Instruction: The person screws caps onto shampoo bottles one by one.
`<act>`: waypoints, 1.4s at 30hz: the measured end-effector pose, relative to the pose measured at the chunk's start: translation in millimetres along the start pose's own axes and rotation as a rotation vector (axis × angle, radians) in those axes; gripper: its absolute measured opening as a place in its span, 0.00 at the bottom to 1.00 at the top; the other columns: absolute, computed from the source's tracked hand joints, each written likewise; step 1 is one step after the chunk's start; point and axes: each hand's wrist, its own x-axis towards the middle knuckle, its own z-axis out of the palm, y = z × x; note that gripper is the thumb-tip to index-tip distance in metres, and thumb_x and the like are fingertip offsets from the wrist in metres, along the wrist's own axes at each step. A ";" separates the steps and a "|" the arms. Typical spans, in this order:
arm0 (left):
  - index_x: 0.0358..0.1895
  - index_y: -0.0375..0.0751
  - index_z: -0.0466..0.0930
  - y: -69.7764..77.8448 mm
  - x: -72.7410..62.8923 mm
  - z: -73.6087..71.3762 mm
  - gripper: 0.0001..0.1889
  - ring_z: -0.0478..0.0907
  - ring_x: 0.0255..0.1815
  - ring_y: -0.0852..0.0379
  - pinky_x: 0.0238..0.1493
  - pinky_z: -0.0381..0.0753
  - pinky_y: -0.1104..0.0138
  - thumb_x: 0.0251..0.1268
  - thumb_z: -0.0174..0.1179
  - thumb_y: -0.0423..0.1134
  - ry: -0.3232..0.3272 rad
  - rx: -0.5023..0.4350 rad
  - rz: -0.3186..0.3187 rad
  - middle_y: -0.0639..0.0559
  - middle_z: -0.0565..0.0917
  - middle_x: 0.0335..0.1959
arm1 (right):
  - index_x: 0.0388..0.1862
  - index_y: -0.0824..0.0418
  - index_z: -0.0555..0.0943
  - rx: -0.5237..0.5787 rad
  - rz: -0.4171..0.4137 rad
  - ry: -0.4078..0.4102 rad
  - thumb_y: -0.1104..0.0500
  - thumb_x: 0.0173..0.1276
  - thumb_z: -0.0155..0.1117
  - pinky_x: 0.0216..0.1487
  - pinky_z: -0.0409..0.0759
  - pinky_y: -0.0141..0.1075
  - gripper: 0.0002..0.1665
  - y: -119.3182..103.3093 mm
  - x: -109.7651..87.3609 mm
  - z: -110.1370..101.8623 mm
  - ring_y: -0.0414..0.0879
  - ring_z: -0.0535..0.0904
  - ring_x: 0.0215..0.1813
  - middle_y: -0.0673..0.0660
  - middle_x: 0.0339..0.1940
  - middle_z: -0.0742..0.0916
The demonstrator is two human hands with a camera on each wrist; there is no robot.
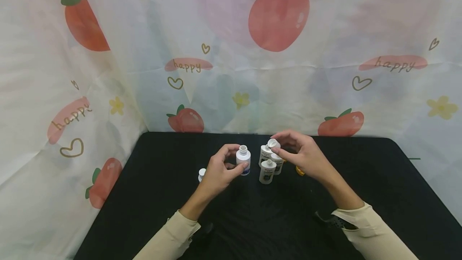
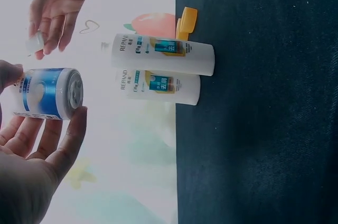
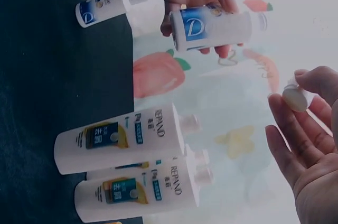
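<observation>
My left hand grips a small white bottle with a blue label, its open neck upward and no cap on it. In the left wrist view the bottle's base shows clear of the black table. My right hand pinches a white cap between thumb and fingers, the cap's hollow underside showing in the head view. Just below the right hand stand three white REPAND bottles, close together and with bare necks. A capped white-and-blue Dove bottle stands to the left, partly behind my left hand in the head view.
Yellow caps lie on the black table, beyond the REPAND bottles and beneath my right hand. A pale curtain with fruit prints hangs along the table's back and sides.
</observation>
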 end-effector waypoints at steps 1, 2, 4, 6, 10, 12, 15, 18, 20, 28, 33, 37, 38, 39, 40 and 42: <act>0.59 0.38 0.77 0.5 0.2 -0.3 0.23 0.82 0.51 0.54 0.41 0.87 0.65 0.61 0.71 0.31 0.000 -0.004 -0.002 0.45 0.86 0.50 | 0.55 0.58 0.82 0.008 -0.007 -0.003 0.67 0.68 0.71 0.45 0.83 0.28 0.18 -0.8 0.3 0.5 0.40 0.86 0.46 0.54 0.48 0.86; 0.59 0.38 0.77 1.1 0.4 -0.5 0.23 0.82 0.51 0.54 0.41 0.87 0.65 0.61 0.71 0.31 0.000 -0.006 -0.003 0.45 0.86 0.50 | 0.55 0.58 0.82 0.012 -0.017 -0.005 0.67 0.67 0.71 0.45 0.83 0.28 0.18 -1.6 0.6 0.8 0.40 0.85 0.46 0.53 0.48 0.86; 0.58 0.38 0.77 2.7 0.6 -1.1 0.22 0.82 0.51 0.54 0.42 0.87 0.64 0.61 0.72 0.31 -0.001 -0.006 -0.008 0.45 0.85 0.50 | 0.55 0.58 0.82 0.014 -0.039 -0.010 0.68 0.67 0.71 0.47 0.82 0.28 0.19 -2.8 1.3 1.5 0.40 0.85 0.47 0.52 0.49 0.86; 0.58 0.37 0.77 4.7 0.8 -1.7 0.22 0.82 0.51 0.53 0.42 0.87 0.62 0.61 0.72 0.30 -0.002 -0.008 -0.011 0.45 0.85 0.50 | 0.55 0.57 0.82 0.013 -0.065 -0.014 0.69 0.66 0.71 0.48 0.82 0.27 0.19 -3.5 2.2 2.0 0.40 0.85 0.48 0.52 0.49 0.86; 0.57 0.38 0.77 8.8 1.2 -2.4 0.22 0.82 0.50 0.53 0.43 0.88 0.59 0.60 0.72 0.31 -0.008 -0.012 -0.013 0.44 0.85 0.49 | 0.56 0.57 0.83 0.008 -0.120 -0.021 0.70 0.65 0.71 0.51 0.82 0.28 0.21 -5.2 4.0 3.0 0.41 0.85 0.48 0.51 0.51 0.86; 0.57 0.38 0.78 9.8 1.8 -2.4 0.22 0.82 0.49 0.53 0.42 0.88 0.57 0.60 0.72 0.30 -0.011 -0.020 -0.010 0.44 0.85 0.49 | 0.56 0.58 0.83 0.005 -0.136 -0.023 0.71 0.65 0.71 0.51 0.82 0.28 0.22 -7.1 4.7 3.6 0.41 0.85 0.48 0.51 0.51 0.85; 0.57 0.38 0.78 10.7 2.7 -2.3 0.22 0.82 0.48 0.54 0.41 0.88 0.57 0.60 0.73 0.31 -0.017 -0.033 0.003 0.44 0.85 0.48 | 0.57 0.57 0.83 -0.005 -0.135 -0.026 0.70 0.66 0.71 0.52 0.83 0.29 0.22 -11.0 5.3 4.8 0.41 0.85 0.49 0.51 0.52 0.85; 0.57 0.38 0.78 11.7 3.6 -2.1 0.22 0.82 0.48 0.54 0.41 0.88 0.59 0.60 0.73 0.31 -0.020 -0.031 0.015 0.44 0.85 0.48 | 0.56 0.56 0.82 -0.006 -0.105 -0.025 0.68 0.66 0.71 0.52 0.83 0.30 0.20 -15.2 5.7 6.3 0.41 0.85 0.50 0.50 0.52 0.85; 0.57 0.38 0.78 13.1 4.0 -1.9 0.22 0.82 0.48 0.54 0.41 0.88 0.61 0.60 0.73 0.32 -0.026 -0.023 0.019 0.44 0.85 0.48 | 0.55 0.56 0.82 0.000 -0.089 -0.025 0.68 0.67 0.71 0.52 0.83 0.30 0.19 -17.7 6.1 6.9 0.41 0.86 0.50 0.50 0.51 0.86; 0.58 0.39 0.78 19.9 4.8 -0.4 0.23 0.82 0.48 0.55 0.41 0.88 0.61 0.61 0.73 0.32 -0.042 -0.010 0.023 0.45 0.85 0.48 | 0.54 0.56 0.82 0.061 -0.146 -0.045 0.71 0.66 0.70 0.54 0.83 0.34 0.20 -23.6 9.7 7.8 0.43 0.85 0.50 0.51 0.49 0.85; 0.60 0.39 0.77 25.0 4.5 0.8 0.24 0.82 0.49 0.54 0.42 0.88 0.58 0.61 0.73 0.32 -0.054 -0.017 0.028 0.45 0.85 0.50 | 0.56 0.60 0.83 0.067 -0.204 -0.053 0.74 0.64 0.70 0.56 0.83 0.34 0.22 -26.4 11.0 7.4 0.44 0.83 0.52 0.53 0.51 0.85; 0.60 0.39 0.77 27.5 4.3 1.8 0.24 0.82 0.48 0.54 0.41 0.88 0.60 0.61 0.72 0.32 -0.060 -0.019 0.039 0.45 0.85 0.50 | 0.58 0.62 0.82 0.052 -0.215 -0.049 0.75 0.64 0.70 0.57 0.82 0.33 0.24 -30.1 11.5 7.3 0.43 0.83 0.53 0.54 0.52 0.84; 0.59 0.39 0.77 27.7 4.3 2.1 0.23 0.82 0.48 0.54 0.41 0.88 0.61 0.61 0.72 0.32 -0.060 -0.018 0.044 0.45 0.84 0.49 | 0.58 0.62 0.82 0.051 -0.215 -0.049 0.75 0.64 0.70 0.58 0.82 0.32 0.24 -31.0 11.7 7.5 0.43 0.83 0.53 0.54 0.53 0.84; 0.59 0.39 0.77 27.8 4.3 2.5 0.23 0.82 0.48 0.54 0.41 0.88 0.62 0.61 0.72 0.33 -0.060 -0.017 0.048 0.45 0.85 0.49 | 0.58 0.62 0.81 0.050 -0.211 -0.049 0.74 0.64 0.70 0.58 0.82 0.32 0.24 -31.7 11.8 7.5 0.42 0.83 0.54 0.54 0.53 0.85; 0.59 0.39 0.77 28.1 4.2 2.8 0.23 0.82 0.48 0.54 0.41 0.87 0.62 0.62 0.72 0.33 -0.060 -0.015 0.052 0.45 0.85 0.49 | 0.58 0.62 0.81 0.046 -0.209 -0.047 0.74 0.64 0.70 0.58 0.81 0.32 0.24 -32.5 11.9 7.7 0.42 0.83 0.54 0.54 0.53 0.85; 0.59 0.40 0.78 29.1 3.8 3.2 0.23 0.83 0.48 0.54 0.41 0.87 0.64 0.62 0.72 0.33 -0.060 -0.011 0.061 0.45 0.85 0.49 | 0.58 0.62 0.81 0.041 -0.205 -0.044 0.74 0.64 0.70 0.58 0.82 0.32 0.24 -33.4 11.9 7.9 0.42 0.84 0.54 0.53 0.53 0.85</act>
